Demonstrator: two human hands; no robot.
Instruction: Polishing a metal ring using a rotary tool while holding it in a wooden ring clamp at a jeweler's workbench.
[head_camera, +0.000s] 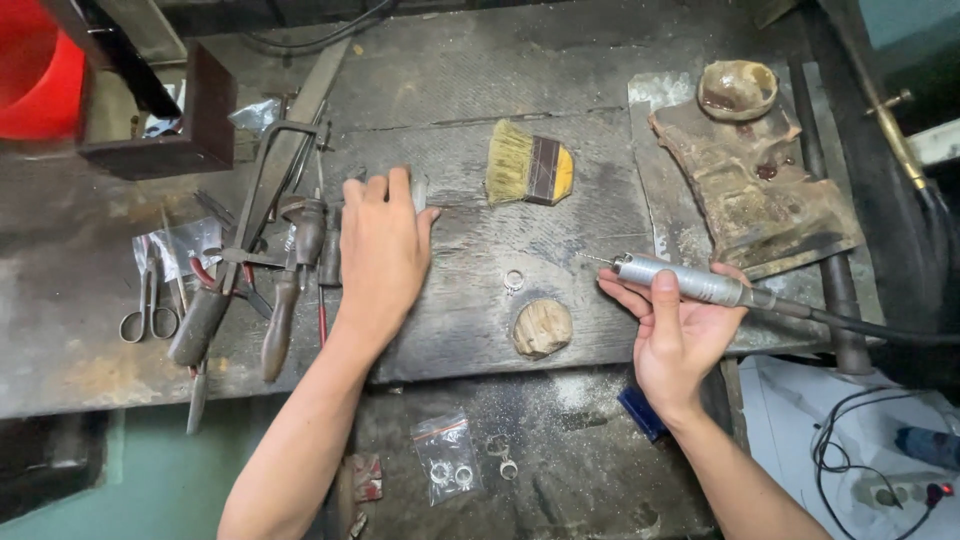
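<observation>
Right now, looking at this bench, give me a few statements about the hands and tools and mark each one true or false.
1. The right hand holds a metal rotary handpiece. True.
2. The left hand grips the scissors. False: the scissors lie apart at the bench's left; the hand rests palm-down on the board.
3. A brush lies on the board. True.
4. The ring sits on a finger. False: it lies on the board between the hands.
5. A small bag lies on the lower shelf. True.
</observation>
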